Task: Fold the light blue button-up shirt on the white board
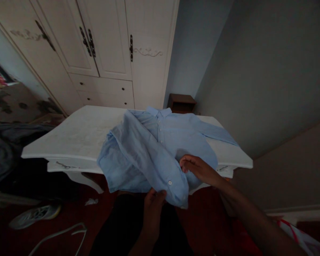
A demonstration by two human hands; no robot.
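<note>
A light blue button-up shirt (160, 142) lies front up on a white table (77, 135), collar at the far side, its left part folded over and hanging off the near edge. My left hand (153, 204) pinches the lower edge of a sleeve cuff with a white button. My right hand (196, 169) grips the shirt fabric just right of that cuff, fingers curled into the cloth. The shirt's right sleeve stretches out flat toward the table's right corner.
A cream wardrobe (106, 53) with drawers stands behind the table, a small brown stand (181, 102) beside it. Grey walls close in on the right. On the dark red floor lie a sneaker (34, 215) and a white cord (61, 234). Dark clothes pile at the left.
</note>
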